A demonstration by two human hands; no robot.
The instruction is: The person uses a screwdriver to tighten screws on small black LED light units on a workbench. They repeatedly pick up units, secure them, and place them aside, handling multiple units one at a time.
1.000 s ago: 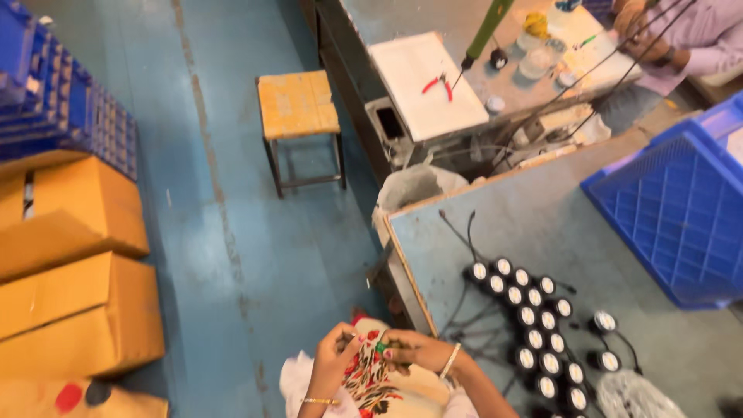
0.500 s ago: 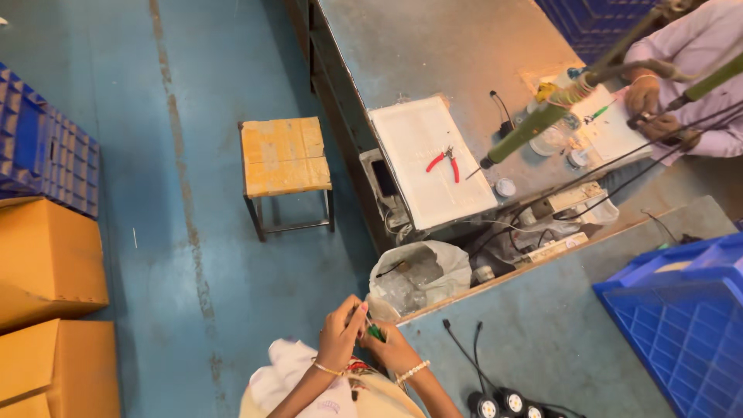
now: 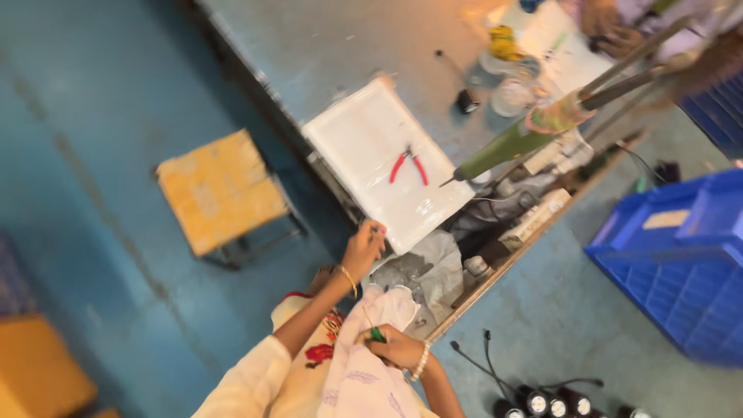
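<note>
Left hand (image 3: 364, 249) fingers touch white tray (image 3: 364, 147); right hand (image 3: 395, 348) grips green piece (image 3: 377, 335)

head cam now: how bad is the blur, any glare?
Head view: motion blur smears the whole frame; yellow wooden stool and blue plastic crate soft-edged; left hand and right hand readable; white flat tray bright, mild glare at its lower corner; top right washed out.

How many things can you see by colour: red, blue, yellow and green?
Red: 1, the pliers on the white tray
Blue: 1, the crate
Yellow: 1, the stool
Green: 2, the hanging tool and a small piece in the right hand
Total: 5
</note>
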